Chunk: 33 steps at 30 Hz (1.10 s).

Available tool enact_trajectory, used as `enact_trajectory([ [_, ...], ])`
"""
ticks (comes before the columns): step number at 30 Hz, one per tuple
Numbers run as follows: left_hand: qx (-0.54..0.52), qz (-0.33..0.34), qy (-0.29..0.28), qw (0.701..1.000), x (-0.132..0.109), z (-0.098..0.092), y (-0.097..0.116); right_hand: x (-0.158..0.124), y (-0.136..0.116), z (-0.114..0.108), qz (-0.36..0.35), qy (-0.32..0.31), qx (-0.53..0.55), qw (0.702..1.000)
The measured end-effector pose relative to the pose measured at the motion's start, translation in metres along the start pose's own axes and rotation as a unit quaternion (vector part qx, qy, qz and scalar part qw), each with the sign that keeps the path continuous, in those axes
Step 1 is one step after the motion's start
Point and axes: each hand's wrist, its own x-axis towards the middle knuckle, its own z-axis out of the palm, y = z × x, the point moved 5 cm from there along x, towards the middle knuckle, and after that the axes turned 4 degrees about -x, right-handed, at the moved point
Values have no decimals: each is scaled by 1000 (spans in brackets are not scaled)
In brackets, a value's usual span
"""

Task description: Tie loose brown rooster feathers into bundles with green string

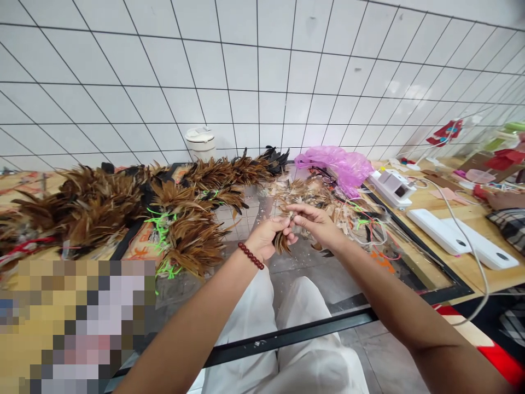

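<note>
My left hand (268,235), with a dark red bead bracelet at the wrist, is closed on a small bunch of brown feathers (283,244) over the glass tabletop. The feather tips hang below its fingers. Thumb and fingers of my right hand (318,223) pinch at the same bunch's quill ends, meeting the left fingertips. Just beyond both hands lies a heap of loose pale and brown feathers (315,194). To the left are tied brown feather bundles (192,246), with bright green ties (162,227) at their ends.
A row of brown feather bundles (229,171) runs along the back near a white lidded cup (200,143). A pink plastic bag (334,164) lies behind the heap. White power strips (438,232) and a cable stand right. At far right, another person's plaid sleeve (508,227) shows.
</note>
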Motion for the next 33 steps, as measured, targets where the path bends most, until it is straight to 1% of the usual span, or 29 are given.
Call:
enact_trajectory([
  [2, 3, -4, -18, 1000, 0, 2, -2, -1, -2, 3, 9, -8, 20, 1000],
  [5, 29, -5, -47, 998, -1, 5, -4, -2, -5, 2, 6, 2, 41, 999],
  [7, 76, 22, -52, 995, -1, 6, -2, -2, -7, 1, -1, 6, 32, 999],
  [10, 165, 116, -36, 979, -1, 8, 8, -1, -11, -4, -30, 29, -27, 999],
  [12, 200, 157, -30, 967, -1, 9, 11, 0, -12, -8, -51, 46, -67, 995],
  [15, 222, 174, -18, 959, 0, 8, 10, 0, -10, -9, -57, 53, -76, 994],
  [18, 239, 195, 23, 951, 1, 6, 9, -1, -8, -6, -60, 61, -74, 994],
  [20, 234, 203, 34, 950, 1, 7, 7, -1, -7, -2, -46, 63, -44, 996],
  [23, 188, 204, 28, 960, 1, 12, 2, 0, -8, 0, -10, 57, 3, 998],
  [24, 166, 199, 30, 965, 1, 13, 0, 1, -10, -5, -10, 67, -7, 998],
  [25, 141, 193, 35, 970, 1, 13, -2, 2, -14, -15, -18, 92, -29, 995],
  [26, 116, 186, 41, 975, 1, 12, -4, 3, -17, -30, -27, 127, -63, 990],
  [27, 89, 179, 48, 979, 1, 11, -5, 4, -21, -50, -35, 175, -97, 979],
  [28, 61, 172, 53, 982, 1, 10, -6, 3, -24, -74, -29, 237, -132, 962],
  [29, 34, 169, 57, 983, 1, 9, -7, 4, -25, -98, -7, 280, -183, 942],
  [30, 9, 167, 60, 984, 0, 7, -7, 5, -26, -121, 25, 307, -248, 919],
  [31, -13, 165, 62, 984, 0, 6, -7, 8, -26, -140, 63, 303, -326, 893],
  [32, -29, 164, 65, 984, 1, 5, -8, 13, -24, -156, 109, 275, -406, 864],
  [33, -38, 163, 67, 984, 1, 3, -8, 18, -21, -167, 147, 236, -472, 837],
])
